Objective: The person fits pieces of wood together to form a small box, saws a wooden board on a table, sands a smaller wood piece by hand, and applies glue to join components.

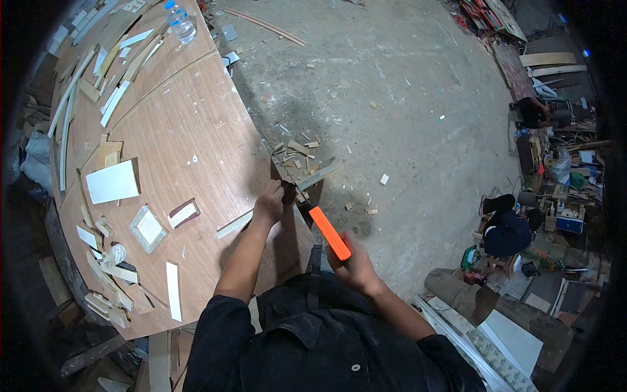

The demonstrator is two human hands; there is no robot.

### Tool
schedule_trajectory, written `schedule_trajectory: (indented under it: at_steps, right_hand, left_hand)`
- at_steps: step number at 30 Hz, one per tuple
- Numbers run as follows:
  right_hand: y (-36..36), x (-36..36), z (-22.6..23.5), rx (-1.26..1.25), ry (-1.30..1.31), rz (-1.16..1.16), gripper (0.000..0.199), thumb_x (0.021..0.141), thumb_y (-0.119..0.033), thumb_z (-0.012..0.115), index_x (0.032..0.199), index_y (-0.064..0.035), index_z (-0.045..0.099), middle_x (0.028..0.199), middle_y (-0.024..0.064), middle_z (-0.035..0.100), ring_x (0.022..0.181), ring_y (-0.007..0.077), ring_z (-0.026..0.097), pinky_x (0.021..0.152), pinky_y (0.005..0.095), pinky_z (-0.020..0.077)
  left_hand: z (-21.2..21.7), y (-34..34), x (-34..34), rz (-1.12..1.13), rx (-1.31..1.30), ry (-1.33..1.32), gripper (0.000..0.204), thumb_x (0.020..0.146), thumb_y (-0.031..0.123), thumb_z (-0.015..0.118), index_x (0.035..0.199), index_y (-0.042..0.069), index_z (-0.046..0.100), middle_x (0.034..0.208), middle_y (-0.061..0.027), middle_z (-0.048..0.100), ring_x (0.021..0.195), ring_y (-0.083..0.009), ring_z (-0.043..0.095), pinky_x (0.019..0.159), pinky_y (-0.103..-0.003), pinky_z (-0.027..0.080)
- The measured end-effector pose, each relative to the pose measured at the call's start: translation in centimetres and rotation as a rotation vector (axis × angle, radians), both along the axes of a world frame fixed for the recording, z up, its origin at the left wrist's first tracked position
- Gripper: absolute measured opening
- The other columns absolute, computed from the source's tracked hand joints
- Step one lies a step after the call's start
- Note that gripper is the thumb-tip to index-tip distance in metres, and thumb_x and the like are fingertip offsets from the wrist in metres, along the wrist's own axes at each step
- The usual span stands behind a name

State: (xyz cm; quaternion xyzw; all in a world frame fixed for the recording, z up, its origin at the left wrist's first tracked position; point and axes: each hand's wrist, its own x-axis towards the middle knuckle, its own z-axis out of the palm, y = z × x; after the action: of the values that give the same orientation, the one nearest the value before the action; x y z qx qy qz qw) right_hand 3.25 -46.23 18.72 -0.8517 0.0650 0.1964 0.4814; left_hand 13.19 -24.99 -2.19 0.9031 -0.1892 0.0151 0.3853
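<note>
A pale strip (235, 224) lies across the right edge of the table, and its far end (320, 174) juts out over the floor. My left hand (268, 202) is closed on this strip at the table edge, with a dark patch beside the fingertips. In my right hand (353, 263) is an orange-handled tool (330, 233), gripped near its lower end. The tool's dark front end points at the strip just right of my left hand. Its working part is too small and shadowed to make out.
The wooden table (196, 124) carries a white board (112, 181), a square dish (149, 228), a white strip (174, 291), several wood strips and a water bottle (181, 23). Offcuts (302, 149) litter the floor beyond the edge. A person (506, 232) crouches at right, near clutter.
</note>
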Motion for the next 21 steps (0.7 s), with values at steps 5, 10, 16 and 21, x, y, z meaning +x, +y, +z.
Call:
schedule_trajectory:
  at_steps: [5, 10, 16, 21]
  right_hand:
    - [1.1, 0.3, 0.7, 0.033, 0.03, 0.0, 0.023, 0.092, -0.01, 0.064, 0.109, -0.002, 0.051, 0.086, 0.0226, 0.064, 0.083, 0.0418, 0.066, 0.071, 0.0417, 0.0507]
    - [2.1, 1.0, 1.5, -0.033, 0.085, -0.046, 0.023, 0.093, -0.01, 0.061, 0.111, -0.0025, 0.049, 0.087, 0.0254, 0.063, 0.088, 0.0484, 0.063, 0.072, 0.0444, 0.0501]
    - [2.4, 2.0, 2.2, -0.046, 0.056, -0.045, 0.021, 0.092, -0.012, 0.06, 0.108, -0.0032, 0.05, 0.087, 0.0258, 0.063, 0.088, 0.0493, 0.062, 0.072, 0.0467, 0.0494]
    - [2.6, 2.6, 2.5, -0.102, 0.078, -0.037, 0.02, 0.091, -0.011, 0.06, 0.107, -0.004, 0.049, 0.086, 0.0253, 0.062, 0.086, 0.0488, 0.062, 0.071, 0.0475, 0.0493]
  left_hand:
    - [-0.2, -0.1, 0.0, 0.061, -0.035, -0.063, 0.012, 0.08, 0.008, 0.065, 0.086, -0.002, 0.06, 0.095, -0.0184, 0.059, 0.094, -0.0386, 0.06, 0.081, -0.044, 0.051]
    - [0.3, -0.7, -0.1, 0.081, -0.015, -0.036, 0.011, 0.08, 0.006, 0.062, 0.087, -0.002, 0.06, 0.098, -0.0191, 0.06, 0.095, -0.0389, 0.061, 0.082, -0.044, 0.052]
    - [-0.6, -0.3, -0.1, 0.081, -0.039, 0.077, 0.01, 0.081, 0.003, 0.059, 0.09, -0.001, 0.062, 0.101, -0.0183, 0.062, 0.1, -0.0394, 0.061, 0.084, -0.044, 0.052]
    - [-0.4, -0.3, 0.1, 0.076, -0.068, 0.108, 0.009, 0.081, 0.004, 0.059, 0.089, 0.001, 0.063, 0.101, -0.0178, 0.061, 0.099, -0.0389, 0.061, 0.083, -0.044, 0.052]
